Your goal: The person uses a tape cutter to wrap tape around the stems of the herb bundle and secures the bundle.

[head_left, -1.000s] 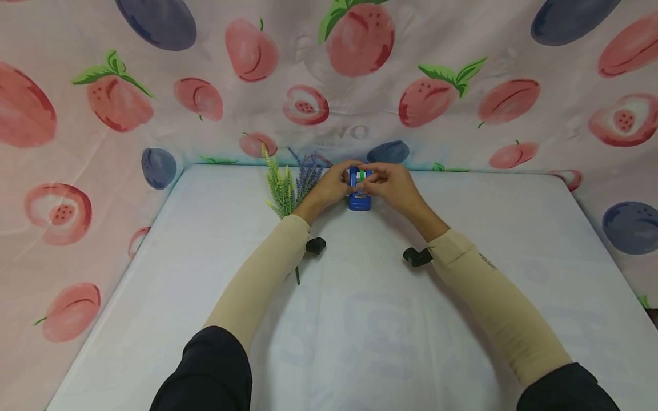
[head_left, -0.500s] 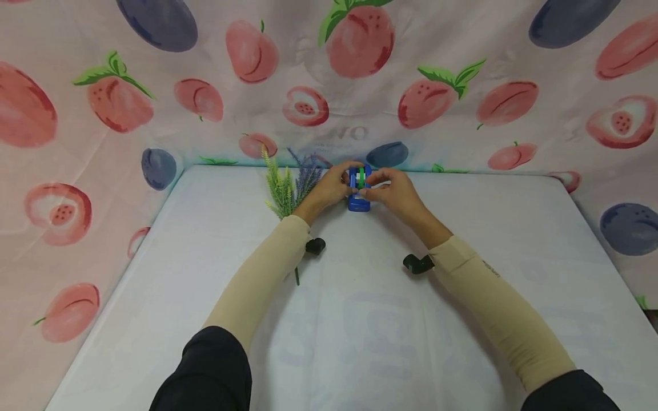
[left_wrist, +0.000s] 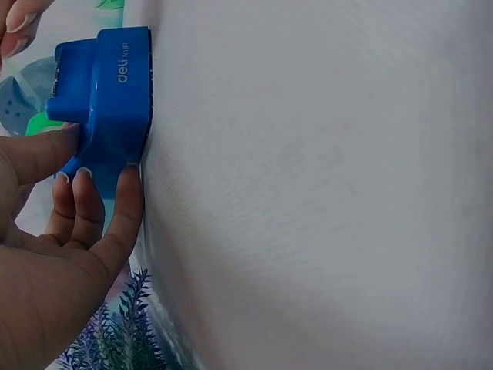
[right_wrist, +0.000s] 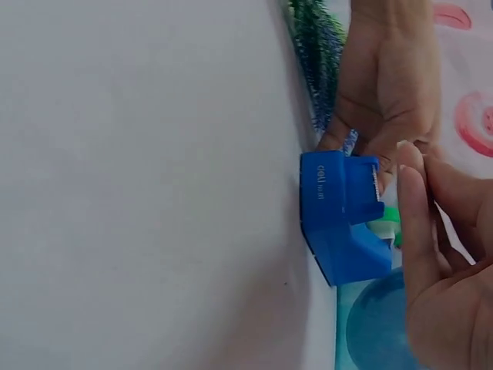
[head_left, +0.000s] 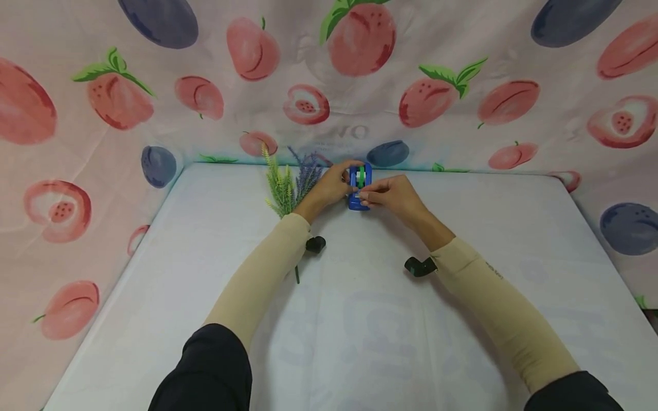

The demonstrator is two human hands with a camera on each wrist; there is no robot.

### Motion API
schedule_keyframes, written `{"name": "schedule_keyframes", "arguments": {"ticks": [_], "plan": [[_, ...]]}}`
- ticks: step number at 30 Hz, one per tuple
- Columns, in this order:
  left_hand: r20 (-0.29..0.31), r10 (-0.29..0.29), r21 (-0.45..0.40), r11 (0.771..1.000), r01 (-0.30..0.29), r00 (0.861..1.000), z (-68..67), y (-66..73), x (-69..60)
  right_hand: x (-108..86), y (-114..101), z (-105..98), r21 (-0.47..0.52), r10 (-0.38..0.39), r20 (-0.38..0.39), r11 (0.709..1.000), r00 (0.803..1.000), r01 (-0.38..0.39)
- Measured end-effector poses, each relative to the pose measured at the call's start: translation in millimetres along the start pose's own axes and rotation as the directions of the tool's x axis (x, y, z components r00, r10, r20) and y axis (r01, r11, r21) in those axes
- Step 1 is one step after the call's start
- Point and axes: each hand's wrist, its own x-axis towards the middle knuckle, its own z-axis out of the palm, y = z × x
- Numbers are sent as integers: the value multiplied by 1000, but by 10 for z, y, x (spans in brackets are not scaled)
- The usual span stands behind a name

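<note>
A blue tape dispenser with a green-and-white tape roll core stands at the far edge of the white table. My left hand holds it from the left; in the left wrist view the thumb presses its upper part and the fingertips touch its side. Close by on the right, my right hand has thumb and fingers pinched together just above the dispenser's near end. A faint clear strip of tape shows below those fingers in the left wrist view. In the right wrist view, the serrated cutter faces the pinching fingertips.
Artificial flower sprigs, yellow-green and purple, lie partly under my left forearm, a green stem poking out nearer me. A fruit-print cloth hangs behind the table. Black camera mounts stick out at both wrists.
My right hand has drawn back from the roll toward the dispenser's near end, its fingers parting and then pinching together. The left hand keeps its hold on the dispenser.
</note>
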Motion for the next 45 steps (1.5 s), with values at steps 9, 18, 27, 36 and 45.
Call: {"name": "schedule_keyframes", "arguments": {"ticks": [9,18,27,36,45], "plan": [[2,-2,20,1000,2,1000,0,-13,24,-82,8,34,-3,-50,19,999,999,50],[9,7,31,999,-7,1000,22,-26,30,-124,30,7,-85,-25,27,996,999,28],[7,-1,26,1000,1,1000,23,-4,23,-212,24,-17,-153,-49,63,987,997,58],[8,-2,28,1000,2,1000,16,-7,18,-268,38,-7,-129,-67,90,989,994,78],[-2,-13,15,1000,13,1000,13,4,12,-325,33,-16,-140,-74,112,986,991,89]]}}
